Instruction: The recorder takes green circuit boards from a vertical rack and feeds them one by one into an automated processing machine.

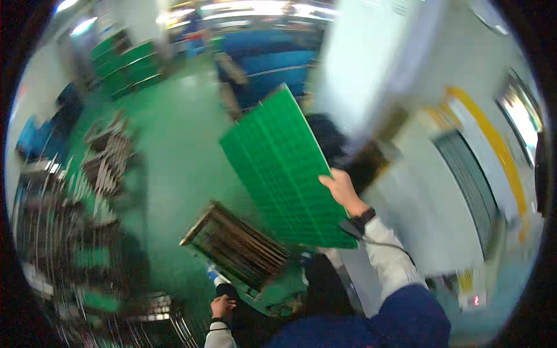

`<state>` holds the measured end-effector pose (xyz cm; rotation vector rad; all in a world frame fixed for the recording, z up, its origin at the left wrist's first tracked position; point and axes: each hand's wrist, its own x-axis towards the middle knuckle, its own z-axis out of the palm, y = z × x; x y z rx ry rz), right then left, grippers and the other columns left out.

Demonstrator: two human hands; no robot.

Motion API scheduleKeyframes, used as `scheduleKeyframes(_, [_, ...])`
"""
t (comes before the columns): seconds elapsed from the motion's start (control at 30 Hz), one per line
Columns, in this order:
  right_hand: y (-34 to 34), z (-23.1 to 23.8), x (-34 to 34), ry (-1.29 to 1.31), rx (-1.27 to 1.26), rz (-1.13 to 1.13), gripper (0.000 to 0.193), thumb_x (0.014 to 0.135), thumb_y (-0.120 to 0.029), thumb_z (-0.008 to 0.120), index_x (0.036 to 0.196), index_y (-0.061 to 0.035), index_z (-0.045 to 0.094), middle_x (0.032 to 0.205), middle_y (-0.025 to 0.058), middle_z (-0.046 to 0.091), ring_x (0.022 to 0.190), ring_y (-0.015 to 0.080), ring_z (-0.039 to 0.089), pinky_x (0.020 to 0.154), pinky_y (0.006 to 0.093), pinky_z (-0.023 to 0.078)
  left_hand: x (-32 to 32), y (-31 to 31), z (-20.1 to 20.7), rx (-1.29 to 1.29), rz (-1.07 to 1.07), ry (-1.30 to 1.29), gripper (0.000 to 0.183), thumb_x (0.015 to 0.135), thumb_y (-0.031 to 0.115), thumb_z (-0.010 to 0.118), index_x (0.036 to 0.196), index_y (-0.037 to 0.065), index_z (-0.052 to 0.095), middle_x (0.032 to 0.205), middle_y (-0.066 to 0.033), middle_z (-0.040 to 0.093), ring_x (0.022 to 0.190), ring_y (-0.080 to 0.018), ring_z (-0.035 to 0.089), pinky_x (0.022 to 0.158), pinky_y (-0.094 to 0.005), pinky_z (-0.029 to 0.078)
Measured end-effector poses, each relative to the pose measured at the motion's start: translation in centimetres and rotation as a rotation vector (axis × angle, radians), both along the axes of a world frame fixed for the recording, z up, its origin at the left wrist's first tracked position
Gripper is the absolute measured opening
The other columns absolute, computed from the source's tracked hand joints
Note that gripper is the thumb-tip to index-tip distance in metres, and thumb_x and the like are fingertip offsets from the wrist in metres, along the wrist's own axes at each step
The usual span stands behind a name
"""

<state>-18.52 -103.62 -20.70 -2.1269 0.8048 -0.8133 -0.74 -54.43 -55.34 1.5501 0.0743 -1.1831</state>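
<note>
My right hand grips the right edge of a large green circuit board panel, with the thumb lying on its face. The panel is held up at a tilt in front of me, and faint grid lines run over it. A dark cord hangs from a black band on my right wrist. Low in the view, my left hand is beside my dark-trousered leg, its fingers curled, and nothing shows in it. Just beyond that hand stands a brown slotted rack, partly below the panel.
Metal racks crowd the left side, and more rack frames stand farther off on the green floor. A pale machine with a yellow strip fills the right. Blue equipment and green stacked bins are at the back.
</note>
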Motion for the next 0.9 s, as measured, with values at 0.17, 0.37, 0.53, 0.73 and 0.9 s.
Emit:
scheduleKeyframes(0.17, [1.4, 7.3, -17.2, -0.233, -0.282, -0.355, 0.02, 0.079, -0.015, 0.053, 0.089, 0.0, 0.059, 0.076, 0.0072, 0.061, 0.069, 0.0187, 0.057, 0.062, 0.03, 0.042, -0.3, 0.7, -2.6, -0.081, -0.015, 0.052, 0.023, 0.081, 0.013, 0.051, 0.083, -0.009, 0.049, 0.068, -0.0213, 0.058, 0.057, -0.0284, 0.058, 0.053, -0.0388, 0.052])
scheduleKeyframes(0.37, [6.2, 11.9, -32.8, -1.211, 0.369, -0.494, 0.026, 0.079, -0.011, 0.054, 0.103, -0.0037, 0.054, 0.095, 0.0063, 0.059, 0.085, 0.0179, 0.055, 0.073, 0.0313, 0.044, 0.9, 1.8, -5.7, -0.114, -0.068, 0.201, 0.025, 0.081, 0.017, 0.052, 0.077, -0.008, 0.051, 0.067, -0.0184, 0.059, 0.059, -0.0265, 0.06, 0.056, -0.0366, 0.052])
scheduleKeyframes(0.53, [7.2, 11.1, -40.6, -1.365, 0.372, -0.49, 0.012, 0.078, -0.008, 0.056, 0.089, -0.0028, 0.055, 0.09, 0.007, 0.059, 0.08, 0.0185, 0.055, 0.073, 0.0308, 0.046, 0.4, 0.9, -1.1, 0.137, -0.973, -0.877, 0.025, 0.076, 0.019, 0.056, 0.073, -0.006, 0.054, 0.069, -0.0131, 0.063, 0.065, -0.019, 0.062, 0.059, -0.0324, 0.051])
scheduleKeyframes(0.73, [3.9, 6.1, -46.2, -1.403, 0.487, -0.542, 0.009, 0.077, -0.006, 0.057, 0.08, -0.0031, 0.05, 0.079, 0.008, 0.051, 0.07, 0.0203, 0.051, 0.068, 0.0297, 0.047, 0.6, 0.0, 1.7, -0.073, -0.889, -0.341, 0.022, 0.075, 0.023, 0.054, 0.09, 0.008, 0.059, 0.08, -0.0103, 0.064, 0.071, -0.0238, 0.062, 0.063, -0.035, 0.05])
scheduleKeyframes(0.9, [1.9, 2.4, -49.5, -1.491, 0.458, -0.687, 0.01, 0.08, -0.008, 0.056, 0.082, -0.0018, 0.049, 0.081, 0.01, 0.051, 0.072, 0.0221, 0.053, 0.065, 0.0297, 0.048, -0.9, -0.1, 1.6, 0.073, -0.844, -0.407, 0.041, 0.075, 0.043, 0.051, 0.102, 0.015, 0.059, 0.089, -0.0121, 0.063, 0.081, -0.0254, 0.061, 0.068, -0.0401, 0.048])
